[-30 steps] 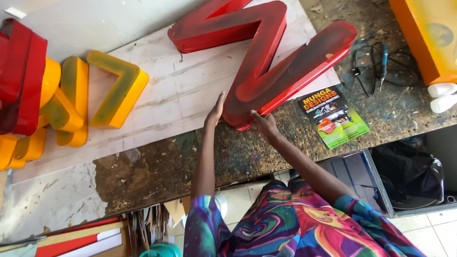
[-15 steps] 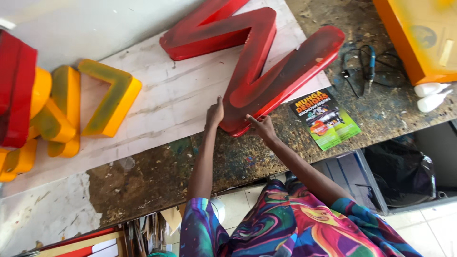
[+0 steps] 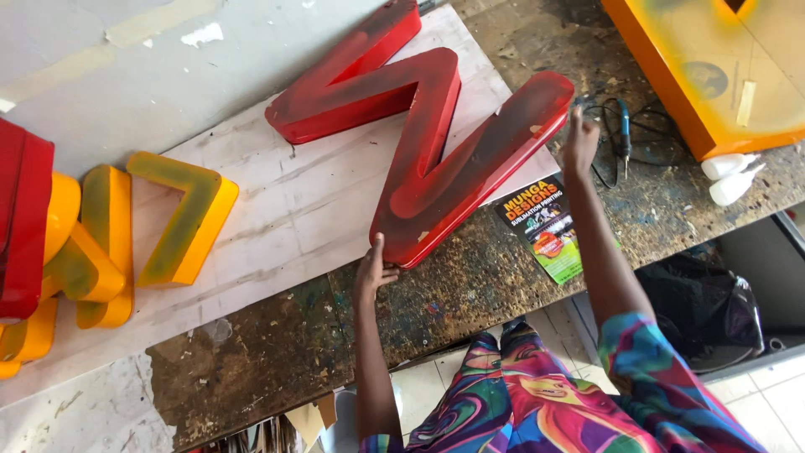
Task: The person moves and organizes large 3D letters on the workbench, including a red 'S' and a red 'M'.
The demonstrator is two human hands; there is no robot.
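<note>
Bright, even daylight fills the head view, strongest toward the upper left, where the pale wall washes out almost white. Shadows are soft and short: the red zigzag sign letter [image 3: 428,143] throws only a thin dark edge onto the white board [image 3: 277,210] beneath it. Its glossy face carries a mild sheen, and the orange box [image 3: 713,75] glows with hazy glare. The right hand [image 3: 580,138] is slightly smeared by motion; the left hand [image 3: 373,270] is sharper. Detail softens toward the corners, and the dark table [image 3: 470,285] stays readable.
</note>
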